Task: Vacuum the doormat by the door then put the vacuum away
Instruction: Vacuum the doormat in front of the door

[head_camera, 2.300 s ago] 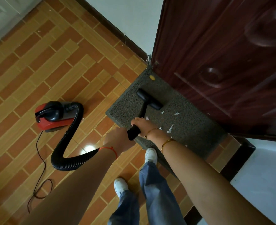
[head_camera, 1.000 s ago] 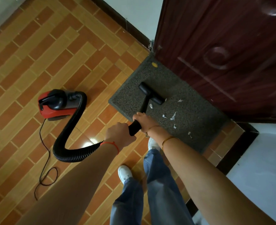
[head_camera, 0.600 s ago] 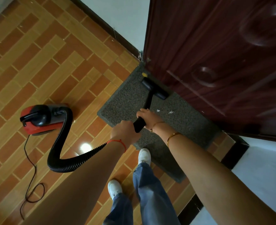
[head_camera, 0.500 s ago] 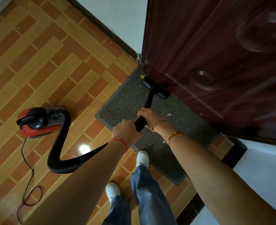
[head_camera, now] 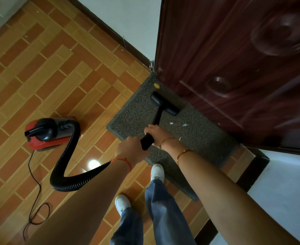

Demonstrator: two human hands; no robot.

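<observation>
A grey doormat (head_camera: 135, 112) lies on the floor against a dark red door (head_camera: 234, 59). The black vacuum nozzle (head_camera: 164, 103) rests on the mat's far part, close to the door. My right hand (head_camera: 155, 133) grips the black wand (head_camera: 146, 141) higher up, and my left hand (head_camera: 129, 150) grips it lower, where the ribbed black hose (head_camera: 66, 156) joins. The hose curves back to the red and black vacuum body (head_camera: 45, 133) on the tiles at left. A few white paper scraps (head_camera: 184, 124) lie on the mat right of the wand. A yellow spot (head_camera: 156, 85) sits at the mat's far corner.
The vacuum's thin black cord (head_camera: 34, 200) loops over the brown tiled floor (head_camera: 48, 76) at lower left. My two feet in white shoes (head_camera: 157, 171) stand at the mat's near edge. A white wall with dark skirting (head_camera: 121, 39) runs behind, and a white surface (head_camera: 278, 200) lies at right.
The nozzle was pushed from the mat's middle toward the door, then drawn back slightly. Fewer paper scraps show on the mat than before. Both hands stay on the wand.
</observation>
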